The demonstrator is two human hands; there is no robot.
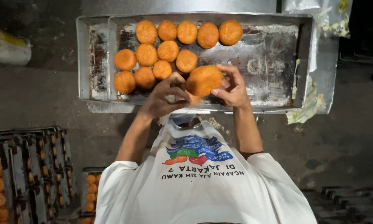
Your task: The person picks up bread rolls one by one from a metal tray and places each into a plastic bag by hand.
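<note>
Crowding the left half of a worn metal tray (273, 54), a dozen round golden-brown buns (161, 45) lie in three close rows, touching one another, while the tray's right half shows only bare, scorched metal. Just right of the tray a crumpled clear plastic bag (319, 25) hangs over its edge, and strips of paper (307, 103) lie by its near right corner. At the far left of the dark floor a white sack (6, 47) rests on its side. Lower left, a stack of narrow metal trays (29, 174) carries more orange buns in rows along its edges. Above the tray's near rim, one larger bun (203, 80) is held up between both hands: the right hand (232, 89) curls its fingers (230, 72) over the bun's right side and thumb beneath, gripping it, while the left hand (163, 97) has its fingers bent closed against the bun's lower left edge. The held bun sits just beside the nearest row on the tray, partly covering it. A white printed shirt (203, 186) fills the foreground.
</note>
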